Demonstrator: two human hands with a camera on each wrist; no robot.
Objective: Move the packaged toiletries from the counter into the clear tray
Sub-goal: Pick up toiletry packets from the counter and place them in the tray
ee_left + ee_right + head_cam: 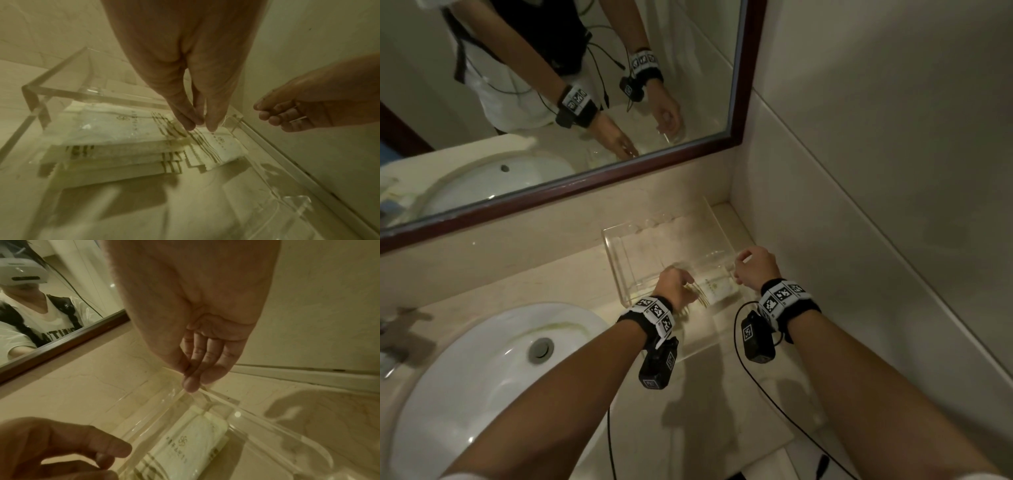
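Note:
A clear acrylic tray (pixel 616 260) stands on the beige counter in the corner below the mirror. Several white toiletry packets with gold stripes (pixel 115 129) lie stacked flat inside it. My left hand (pixel 678 284) reaches down into the tray's near end. In the left wrist view its thumb and fingertips (pixel 211 126) come together on the upper edge of one white packet (pixel 218 146). My right hand (pixel 751 267) is at the tray's right front corner. In the right wrist view its thumb and fingers (pixel 191 382) pinch the rim of the tray wall (pixel 226 400) above a packet (pixel 191 439).
A white sink basin (pixel 493 370) fills the counter to the left, with a metal faucet (pixel 397 335) at the far left edge. The framed mirror (pixel 571 185) hangs behind, and the tiled side wall (pixel 859 171) closes in right beside the tray.

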